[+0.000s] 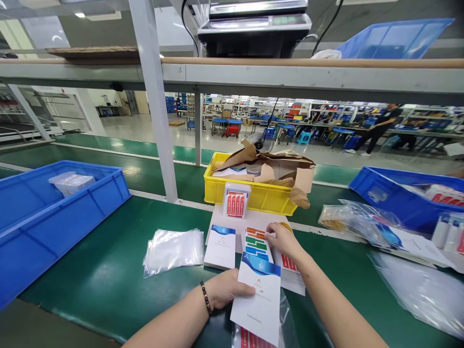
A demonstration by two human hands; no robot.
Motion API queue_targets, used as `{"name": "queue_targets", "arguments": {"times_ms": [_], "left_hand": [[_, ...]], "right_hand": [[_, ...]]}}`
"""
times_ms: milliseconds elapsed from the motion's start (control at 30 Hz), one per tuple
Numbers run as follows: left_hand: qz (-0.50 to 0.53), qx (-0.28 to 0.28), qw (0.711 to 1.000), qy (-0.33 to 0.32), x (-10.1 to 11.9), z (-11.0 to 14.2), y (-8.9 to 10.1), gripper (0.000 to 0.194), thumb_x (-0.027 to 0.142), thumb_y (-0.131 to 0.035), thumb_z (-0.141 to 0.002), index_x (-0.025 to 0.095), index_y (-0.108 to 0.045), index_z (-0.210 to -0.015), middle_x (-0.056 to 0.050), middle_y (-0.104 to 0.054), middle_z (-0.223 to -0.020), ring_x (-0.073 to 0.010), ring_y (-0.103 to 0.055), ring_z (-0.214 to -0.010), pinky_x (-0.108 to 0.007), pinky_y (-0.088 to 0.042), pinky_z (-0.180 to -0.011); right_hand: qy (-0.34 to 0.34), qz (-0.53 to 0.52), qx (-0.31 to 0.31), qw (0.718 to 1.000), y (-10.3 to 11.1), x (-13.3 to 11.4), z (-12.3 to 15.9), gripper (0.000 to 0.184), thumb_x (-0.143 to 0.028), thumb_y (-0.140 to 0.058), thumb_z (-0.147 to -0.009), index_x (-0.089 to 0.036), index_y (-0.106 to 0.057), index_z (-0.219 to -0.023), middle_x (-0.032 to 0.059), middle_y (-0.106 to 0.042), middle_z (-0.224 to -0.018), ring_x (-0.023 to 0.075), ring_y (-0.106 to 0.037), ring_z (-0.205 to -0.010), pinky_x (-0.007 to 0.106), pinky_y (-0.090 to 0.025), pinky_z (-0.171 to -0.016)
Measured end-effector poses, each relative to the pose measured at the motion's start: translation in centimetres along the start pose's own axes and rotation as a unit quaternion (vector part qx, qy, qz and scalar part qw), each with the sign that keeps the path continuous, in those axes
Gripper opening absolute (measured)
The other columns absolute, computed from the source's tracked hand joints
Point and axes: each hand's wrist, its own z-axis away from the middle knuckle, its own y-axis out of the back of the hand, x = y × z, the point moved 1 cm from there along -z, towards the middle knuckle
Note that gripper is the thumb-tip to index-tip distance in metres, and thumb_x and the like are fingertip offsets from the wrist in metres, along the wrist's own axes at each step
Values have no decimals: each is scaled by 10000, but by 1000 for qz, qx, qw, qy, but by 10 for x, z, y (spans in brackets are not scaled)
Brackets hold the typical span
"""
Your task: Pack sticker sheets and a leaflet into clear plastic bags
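The left hand (226, 290), with a dark beaded bracelet (206, 297) around its wrist, has its grip closed on the left edge of a white rectangular booklet with a wavy blue top (255, 309), thumb lying across the front. This booklet is over the near part of the green table (108, 270), overlapping a clear plastic bag (288, 314) below it and the lower end of a white card with orange, green and blue blocks (257, 241). The right hand (284, 239) has bent fingers at that card's upper right edge; whether its grip pinches the card, I cannot tell. Just left of the card stands a stack of matching white-and-blue booklets (220, 249), with a pile of clear plastic sleeves (176, 251) beside it. Behind, a clear plastic case with red-and-white contents (235, 203) stands upright before a yellow plastic bin (270, 200) holding crumpled brown paper (250, 155).
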Motion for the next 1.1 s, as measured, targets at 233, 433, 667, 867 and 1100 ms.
{"name": "queue_targets", "arguments": {"times_ms": [233,433,667,867,1100], "left_hand": [[57,45,997,32,-10,-5,5,346,157,-660,-600,60,-630,-931,-155,-649,-914,-228,-620,-781,-382,-394,-840],[132,40,990,42,-6,-10,4,421,344,-558,-724,33,-587,-1006,-178,-621,-989,-265,-582,-923,-408,-348,-906],[161,66,985,3,-9,-15,5,419,339,-536,-756,39,-549,-1049,-169,-627,-978,-244,-599,-894,-402,-361,-904],[147,94,984,19,-14,-14,10,308,194,-572,-724,14,-575,-975,-176,-643,-918,-240,-622,-817,-414,-390,-875],[137,101,985,25,-14,-14,8,291,205,-574,-728,22,-583,-955,-171,-643,-920,-236,-626,-802,-419,-395,-871]], "right_hand": [[-39,-181,48,982,13,15,0,299,-448,-495,-723,-165,-586,-694,19,-595,-612,145,-528,-586,265,-391,-572],[-62,-297,17,953,25,8,24,388,-507,-519,-702,-139,-626,-765,49,-629,-663,139,-553,-569,277,-432,-562],[-67,-225,-94,967,11,-21,75,299,-394,-503,-750,-158,-659,-846,43,-647,-675,166,-577,-620,288,-453,-595],[12,76,23,997,26,8,91,294,-383,-469,-756,-228,-623,-953,66,-584,-1046,238,-505,-985,370,-383,-838],[32,177,-25,983,28,19,98,296,-329,-526,-716,-251,-566,-998,53,-556,-1052,227,-483,-967,364,-371,-792]]}}
